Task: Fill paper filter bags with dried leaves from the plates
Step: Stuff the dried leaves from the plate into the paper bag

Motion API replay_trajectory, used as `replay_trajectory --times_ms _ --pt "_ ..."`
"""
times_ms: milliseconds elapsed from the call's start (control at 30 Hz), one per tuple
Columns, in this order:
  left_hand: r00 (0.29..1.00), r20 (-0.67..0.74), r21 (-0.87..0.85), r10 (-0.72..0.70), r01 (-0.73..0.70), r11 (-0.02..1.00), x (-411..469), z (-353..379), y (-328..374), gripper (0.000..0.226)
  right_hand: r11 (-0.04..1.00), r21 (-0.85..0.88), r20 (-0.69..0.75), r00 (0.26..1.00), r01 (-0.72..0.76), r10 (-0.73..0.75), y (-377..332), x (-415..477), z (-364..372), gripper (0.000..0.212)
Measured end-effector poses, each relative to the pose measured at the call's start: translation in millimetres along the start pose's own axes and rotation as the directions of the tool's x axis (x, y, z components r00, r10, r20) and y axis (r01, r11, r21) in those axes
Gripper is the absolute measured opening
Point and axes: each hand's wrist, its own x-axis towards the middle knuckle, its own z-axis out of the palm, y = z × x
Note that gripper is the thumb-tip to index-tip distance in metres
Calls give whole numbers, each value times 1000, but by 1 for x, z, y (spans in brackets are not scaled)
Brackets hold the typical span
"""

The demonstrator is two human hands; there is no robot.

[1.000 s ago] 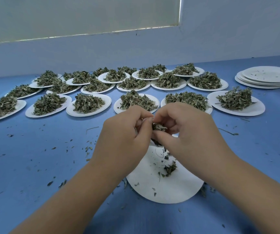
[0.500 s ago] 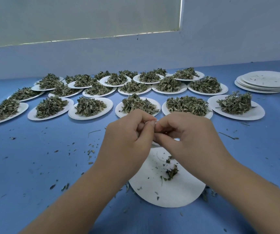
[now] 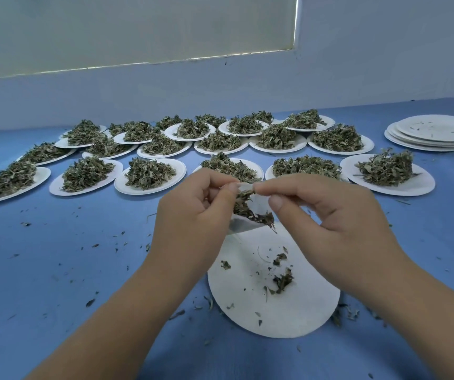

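Note:
A small white paper filter bag [image 3: 258,204] hangs between both hands above a nearly bare white plate [image 3: 297,319]. Dried green leaves [image 3: 243,205] fill the bag and stick out of its open side. My left hand [image 3: 193,223] pinches the bag's left top edge with thumb and fingers. My right hand [image 3: 330,218] pinches its right top edge. A few leaf scraps [image 3: 282,281] lie on the plate under the bag.
Several white plates heaped with dried leaves [image 3: 149,174] stand in rows across the blue table [image 3: 56,256] behind my hands. A stack of bare plates [image 3: 434,133] sits at the far right. Leaf crumbs are scattered over the table.
My hands have drawn apart and lifted a little, so the filter bag with its leaves now shows between them. Before, the fingers were bunched together over it.

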Motion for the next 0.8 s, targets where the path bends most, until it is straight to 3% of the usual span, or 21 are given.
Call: replay_trajectory --times_ms 100,200,267,433,567,800 --pt "999 -27 -40 -39 38 998 2 -2 0 16 998 -14 19 998 -53 53 0 2 -6 21" --pt "998 -43 -37 -39 37 999 4 -3 -1 15 985 -101 137 979 -138 151 2 4 -7 53" --pt "998 -45 -35 -40 38 999 4 -3 -2 14 965 -165 192 953 -202 232 3 5 -6 62" --pt "999 -37 -29 -26 25 999 3 -3 -1 15 973 -107 152 964 -202 217 4 3 -4 36" --pt "1000 -12 -38 -26 25 999 1 0 -1 17 988 -70 90 986 -138 144 3 2 -5 29" --pt "997 47 59 67 -70 996 -5 5 0 18 984 -176 38 999 0 6 6 0 0 16"
